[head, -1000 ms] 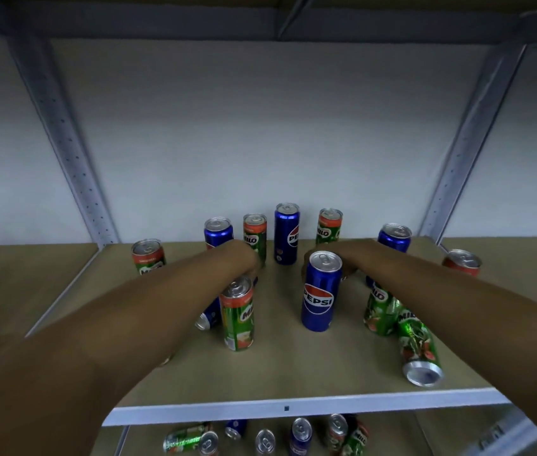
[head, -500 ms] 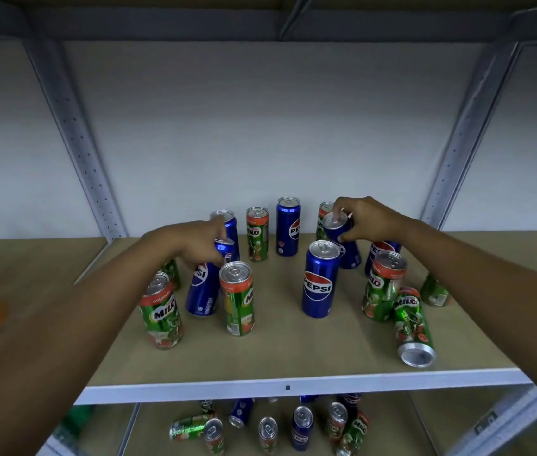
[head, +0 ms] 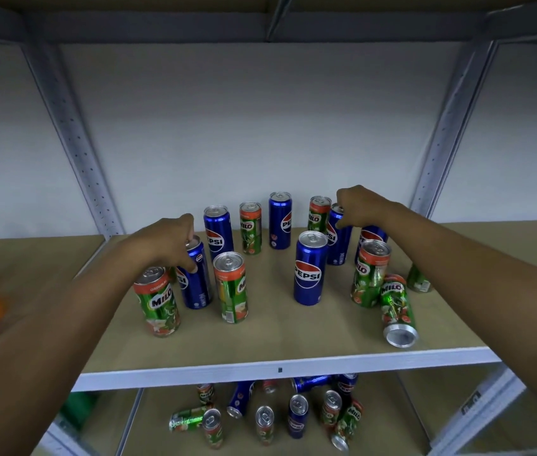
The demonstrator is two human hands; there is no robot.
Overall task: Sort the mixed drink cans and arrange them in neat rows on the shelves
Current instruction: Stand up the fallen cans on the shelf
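head view: a blue can (head: 194,274) on the left of the shelf (head: 260,330) is gripped at its top by the left hand (head: 165,240), fingers curled round the rim. another blue can (head: 338,238) toward the back right is grasped at its top by the right hand (head: 361,205). both cans are standing on the shelf board. green cans (head: 231,287) and more blue cans (head: 308,268) are mixed upright around them; one green can (head: 395,311) is lying on its side near the front right edge. more cans (head: 296,416) are scattered on the lower shelf.
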